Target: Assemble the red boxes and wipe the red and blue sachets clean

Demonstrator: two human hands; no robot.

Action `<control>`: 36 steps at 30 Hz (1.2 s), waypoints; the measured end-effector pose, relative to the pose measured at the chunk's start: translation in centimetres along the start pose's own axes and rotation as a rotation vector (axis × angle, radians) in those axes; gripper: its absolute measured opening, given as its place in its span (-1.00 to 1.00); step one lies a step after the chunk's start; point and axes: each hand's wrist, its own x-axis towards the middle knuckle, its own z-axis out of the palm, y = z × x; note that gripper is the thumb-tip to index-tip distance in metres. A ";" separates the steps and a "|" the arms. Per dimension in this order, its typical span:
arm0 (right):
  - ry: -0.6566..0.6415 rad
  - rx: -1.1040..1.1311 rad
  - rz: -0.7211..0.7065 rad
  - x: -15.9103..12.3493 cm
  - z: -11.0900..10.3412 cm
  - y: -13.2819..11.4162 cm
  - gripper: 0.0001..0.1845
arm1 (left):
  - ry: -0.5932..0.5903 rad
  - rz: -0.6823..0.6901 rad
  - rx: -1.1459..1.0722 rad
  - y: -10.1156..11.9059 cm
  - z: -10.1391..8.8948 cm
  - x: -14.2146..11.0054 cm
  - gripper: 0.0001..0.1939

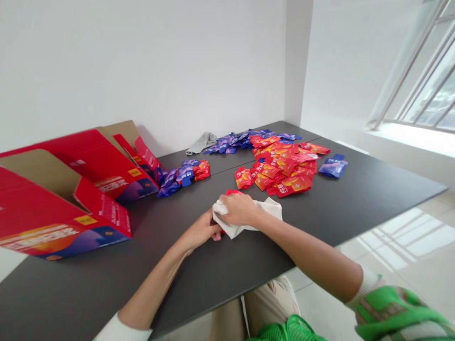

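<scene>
My right hand point(239, 209) is closed on a white cloth point(270, 208) above the front middle of the dark table. The cloth covers most of a red pouch point(232, 192), of which only small red edges show. My left hand point(203, 232) is at the left side of that pouch, its fingers curled in under it and partly hidden by the cloth. Just beyond my hands lies a heap of red and orange pouches point(284, 166).
Two open red cartons point(103, 208) stand at the left. Beside them is a small row of blue and red pouches point(183, 176). Farther back lie a blue pouch pile point(231, 141) and a grey cloth point(202, 143). One blue pouch point(333, 166) sits apart at the right.
</scene>
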 end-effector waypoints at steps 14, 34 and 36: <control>-0.008 -0.036 0.137 0.6 -0.3 0.8 -0.63 | 0.008 0.016 -0.011 0.3 0.3 -0.3 -0.71; -0.008 -0.034 0.113 0.5 -0.3 0.6 -0.66 | 0.018 0.009 -0.033 0.6 0.3 -0.5 -0.72; -0.025 -0.026 0.074 0.3 -0.4 0.5 -0.67 | 0.001 0.016 -0.035 0.5 0.3 -0.4 -0.72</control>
